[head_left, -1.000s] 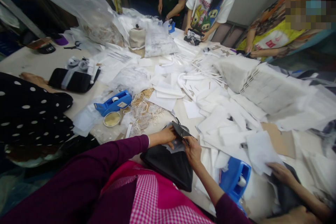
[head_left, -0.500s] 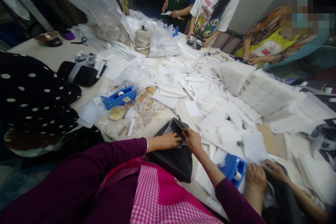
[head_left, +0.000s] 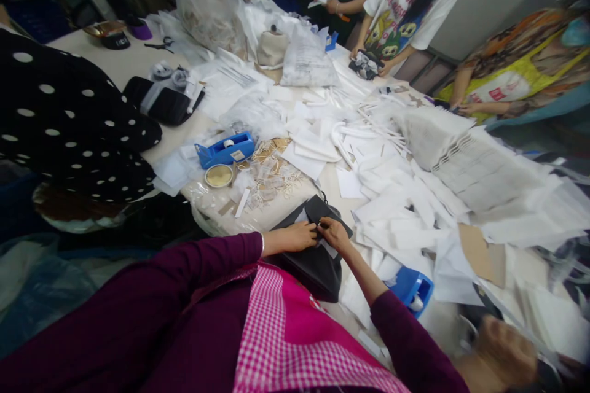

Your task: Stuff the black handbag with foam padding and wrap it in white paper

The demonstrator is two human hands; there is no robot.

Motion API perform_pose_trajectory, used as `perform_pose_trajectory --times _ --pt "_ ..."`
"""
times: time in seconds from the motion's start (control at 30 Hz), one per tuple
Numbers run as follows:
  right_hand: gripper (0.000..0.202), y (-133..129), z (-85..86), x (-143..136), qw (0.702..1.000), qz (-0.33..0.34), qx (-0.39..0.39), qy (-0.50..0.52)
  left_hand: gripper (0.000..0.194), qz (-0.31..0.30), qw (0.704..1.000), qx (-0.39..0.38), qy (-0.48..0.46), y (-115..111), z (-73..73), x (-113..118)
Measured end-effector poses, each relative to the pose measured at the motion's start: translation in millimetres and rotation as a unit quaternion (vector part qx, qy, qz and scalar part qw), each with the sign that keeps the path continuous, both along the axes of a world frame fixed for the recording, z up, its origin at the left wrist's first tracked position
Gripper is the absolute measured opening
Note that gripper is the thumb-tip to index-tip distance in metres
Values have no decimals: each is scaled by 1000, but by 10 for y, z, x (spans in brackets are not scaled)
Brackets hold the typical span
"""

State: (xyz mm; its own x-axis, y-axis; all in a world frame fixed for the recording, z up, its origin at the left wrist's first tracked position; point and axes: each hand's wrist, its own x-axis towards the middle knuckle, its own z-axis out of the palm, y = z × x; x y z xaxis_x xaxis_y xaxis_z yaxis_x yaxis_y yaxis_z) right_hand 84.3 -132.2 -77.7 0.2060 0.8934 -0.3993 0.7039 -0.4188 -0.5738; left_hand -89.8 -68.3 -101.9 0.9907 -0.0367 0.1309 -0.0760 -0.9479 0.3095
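A black bag point(head_left: 318, 273) lies at the table's near edge, against the pink apron, with its flap folded over the opening. My left hand point(head_left: 297, 236) rests on the bag beside the flap, fingers together at the opening. My right hand point(head_left: 334, 234) pinches the flap's edge near a small shiny fastener. The fingertips of both hands nearly meet there. Some pale lining or paper shows under the flap.
Blue tape dispensers point(head_left: 225, 150) point(head_left: 412, 290) stand left and right of the bag. A round tin point(head_left: 219, 176), stringed tags point(head_left: 271, 181) and white paper pieces point(head_left: 391, 196) surround it. A co-worker's hand point(head_left: 504, 353) is at lower right; other people stand around the table.
The bag's flap has come down over the opening, and my hands have closed in on its edge. The view has shifted. The co-worker's hand at lower right has moved nearer and blurred.
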Motion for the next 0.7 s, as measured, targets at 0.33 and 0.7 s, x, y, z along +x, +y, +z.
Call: perform_pose_trajectory --times 0.33,0.7 --pt "35 82 27 219 974 43 -103 196 36 23 993 -86 74 -23 52 -52" --pt "21 4 -5 50 991 78 -100 46 29 34 994 -72 80 -98 -32 -23"
